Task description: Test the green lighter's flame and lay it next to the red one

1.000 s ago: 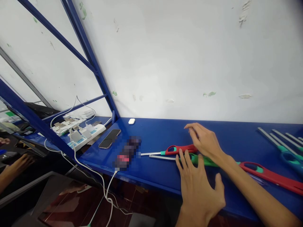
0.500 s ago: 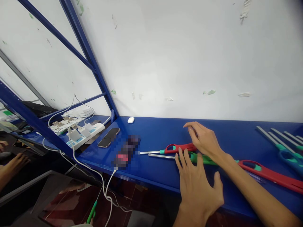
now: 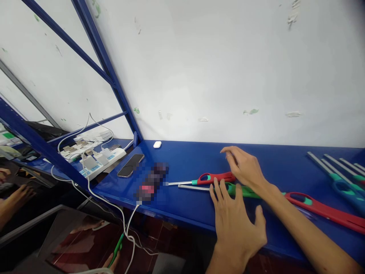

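My left hand (image 3: pixel 235 220) lies palm down with its fingers spread over a green long-nosed lighter (image 3: pixel 196 188), fingertips reaching the edge of a red long-nosed lighter (image 3: pixel 209 178). Behind it, my right hand (image 3: pixel 245 165) rests at the handle end of that red lighter, fingers loosely curved and nothing visible in them. Both metal nozzles point left. My right forearm crosses over the green handle and hides part of it. Another red lighter (image 3: pixel 327 213) lies to the right of this forearm, its nozzle hidden. Farther right are blue lighters (image 3: pixel 346 190), partly out of view.
On the blue table (image 3: pixel 185 160) lie a phone (image 3: pixel 131 165), a pixelated device (image 3: pixel 152 182) with a white cable, and a small white case (image 3: pixel 157 144). Power strips (image 3: pixel 105 160) with chargers sit left, past the blue frame (image 3: pixel 108 72). Another person's hand (image 3: pixel 21 196) shows at left.
My hands keep almost the same pose, with the view shifted slightly. Below the table, a green lighter has moved a little right and up, and another person's hand now shows on it.
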Action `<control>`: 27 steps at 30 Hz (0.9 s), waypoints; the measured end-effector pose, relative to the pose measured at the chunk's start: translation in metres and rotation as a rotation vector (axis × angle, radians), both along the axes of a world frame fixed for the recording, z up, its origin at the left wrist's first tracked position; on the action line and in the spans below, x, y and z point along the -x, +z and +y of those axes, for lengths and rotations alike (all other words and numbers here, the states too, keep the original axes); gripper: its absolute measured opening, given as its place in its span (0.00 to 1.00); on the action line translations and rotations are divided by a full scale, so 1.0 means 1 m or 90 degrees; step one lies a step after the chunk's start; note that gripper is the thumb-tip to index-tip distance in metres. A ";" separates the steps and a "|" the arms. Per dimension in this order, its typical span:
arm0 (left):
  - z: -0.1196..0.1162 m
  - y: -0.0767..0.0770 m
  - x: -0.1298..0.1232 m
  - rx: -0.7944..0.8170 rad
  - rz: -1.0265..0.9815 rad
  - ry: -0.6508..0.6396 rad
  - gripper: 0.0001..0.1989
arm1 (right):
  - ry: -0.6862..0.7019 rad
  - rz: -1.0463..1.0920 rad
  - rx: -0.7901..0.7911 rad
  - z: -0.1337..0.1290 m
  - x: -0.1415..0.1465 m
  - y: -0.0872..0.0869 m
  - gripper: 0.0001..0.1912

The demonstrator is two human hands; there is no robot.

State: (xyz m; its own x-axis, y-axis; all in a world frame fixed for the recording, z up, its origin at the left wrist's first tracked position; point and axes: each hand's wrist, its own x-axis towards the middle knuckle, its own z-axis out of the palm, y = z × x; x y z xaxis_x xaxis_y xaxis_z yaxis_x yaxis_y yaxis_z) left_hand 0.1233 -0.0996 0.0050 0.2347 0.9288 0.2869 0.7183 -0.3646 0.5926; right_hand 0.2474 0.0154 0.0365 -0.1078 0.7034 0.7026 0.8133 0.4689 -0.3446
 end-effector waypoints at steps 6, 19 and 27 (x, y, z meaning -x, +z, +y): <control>-0.001 0.003 0.000 0.005 0.003 0.004 0.34 | 0.000 0.003 0.000 -0.001 0.000 0.001 0.13; -0.001 0.007 0.000 0.027 0.010 0.003 0.33 | 0.000 0.004 -0.008 -0.001 0.001 0.002 0.13; -0.001 0.006 0.000 0.024 0.020 0.012 0.34 | 0.004 0.012 -0.013 0.000 0.000 0.001 0.13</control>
